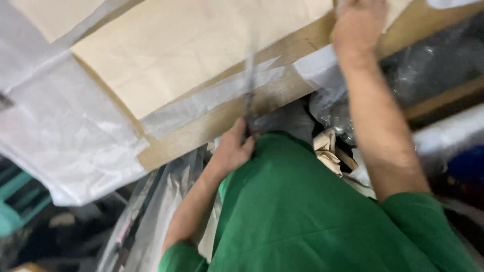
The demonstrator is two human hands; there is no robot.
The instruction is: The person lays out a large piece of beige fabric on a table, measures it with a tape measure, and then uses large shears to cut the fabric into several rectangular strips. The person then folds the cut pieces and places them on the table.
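Note:
My left hand (234, 148) is at the near edge of a wooden table (212, 126), closed around the lower end of a thin dark tool (249, 85). The tool is blurred and stands up across the table edge; its kind is unclear. My right hand (359, 24) reaches farther out and presses down on a large beige sheet (186, 45) that lies on the table. Whether its fingers grip the sheet is hidden by blur and the frame's top edge. My green shirt (297, 211) fills the lower middle of the view.
Clear and white plastic sheeting (65, 136) hangs over the table's left side and along its edge. Crumpled beige scraps (327, 148) and plastic lie under the table by my right arm. A teal frame (15, 201) shows at lower left.

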